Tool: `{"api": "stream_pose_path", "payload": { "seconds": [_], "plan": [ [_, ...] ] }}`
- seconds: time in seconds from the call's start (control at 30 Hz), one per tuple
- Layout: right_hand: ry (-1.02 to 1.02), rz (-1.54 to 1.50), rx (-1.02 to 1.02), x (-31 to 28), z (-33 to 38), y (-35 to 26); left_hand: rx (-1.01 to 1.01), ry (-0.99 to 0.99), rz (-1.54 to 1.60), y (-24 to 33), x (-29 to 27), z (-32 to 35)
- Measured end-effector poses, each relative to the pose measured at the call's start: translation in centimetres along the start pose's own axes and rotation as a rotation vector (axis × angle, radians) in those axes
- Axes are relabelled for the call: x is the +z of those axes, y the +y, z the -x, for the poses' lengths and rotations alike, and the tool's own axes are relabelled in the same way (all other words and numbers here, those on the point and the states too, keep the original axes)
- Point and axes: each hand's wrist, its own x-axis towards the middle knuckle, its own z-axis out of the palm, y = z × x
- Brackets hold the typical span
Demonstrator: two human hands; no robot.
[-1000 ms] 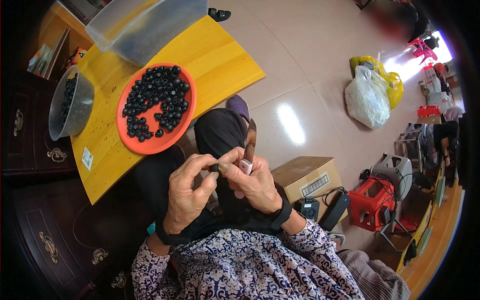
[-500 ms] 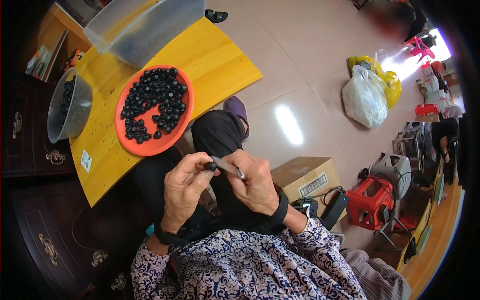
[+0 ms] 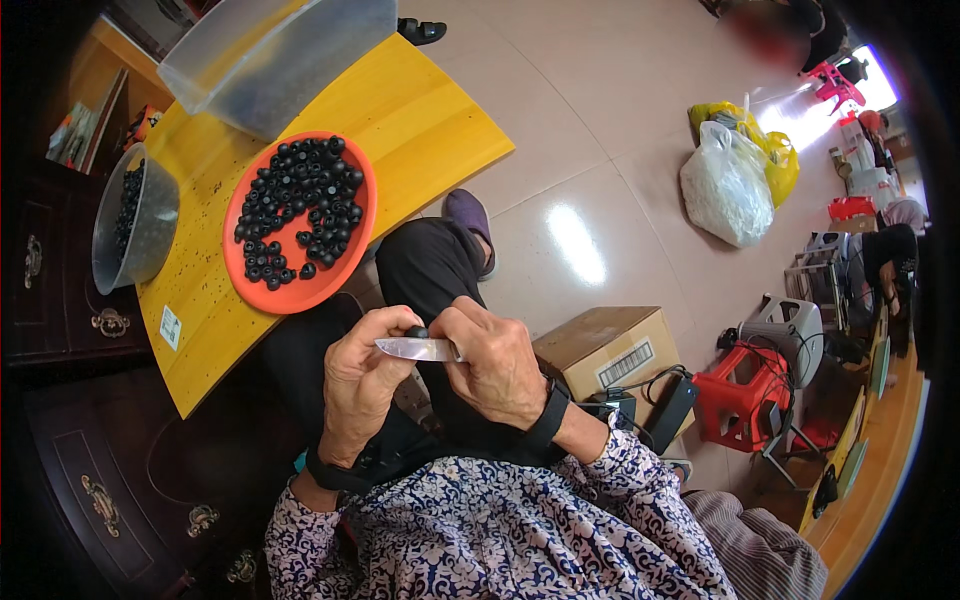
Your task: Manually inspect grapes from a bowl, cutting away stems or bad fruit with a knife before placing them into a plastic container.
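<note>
My left hand is closed, pinching a small round black part between thumb and fingertips. In my right hand is a small knife, its handle mostly hidden by the fingers. The blade lies flat across the near side of the part, its tip toward my left thumb. Both hands are above my lap. To their upper left, an orange-red plate bears many similar black parts, piled mostly toward its far and right sides.
The plate rests on a yellow wooden table sprinkled with black bits. A see-through round tub and a large plastic box stand there too. Right of me are a cardboard box, cables and a red stool. Filled bags sit farther off.
The knife has swung from pointing at the black part to lying across its near side, the blade now showing flat. My right hand has turned and shifted slightly left.
</note>
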Motion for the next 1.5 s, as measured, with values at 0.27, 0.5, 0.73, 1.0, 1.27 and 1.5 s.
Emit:
{"api": "stream_pose_path", "payload": {
  "seconds": [0.27,0.5,0.73,1.0,1.27,1.5],
  "plan": [
    [-0.004,0.003,0.012,0.0,0.0,0.1,-0.003,-0.001,-0.058,0.2,0.3,-0.1],
    [-0.010,0.015,0.007,0.1,0.0,0.2,-0.007,0.024,-0.104,0.1,0.3,-0.1],
    [0.003,0.010,0.013,0.5,0.0,0.2,0.054,0.026,-0.240,0.5,0.1,0.0],
    [0.176,-0.205,0.363,-1.3,-0.7,4.8,0.062,-0.056,0.014,1.0,1.0,0.6],
    [-0.198,-0.999,0.634,-2.0,-0.2,-0.9,-0.051,-0.017,-0.022,0.6,0.0,0.3],
    [-0.099,-0.948,0.523,-0.7,-0.3,-1.2,0.028,0.015,-0.076,0.7,0.5,0.1]
  ]
}}
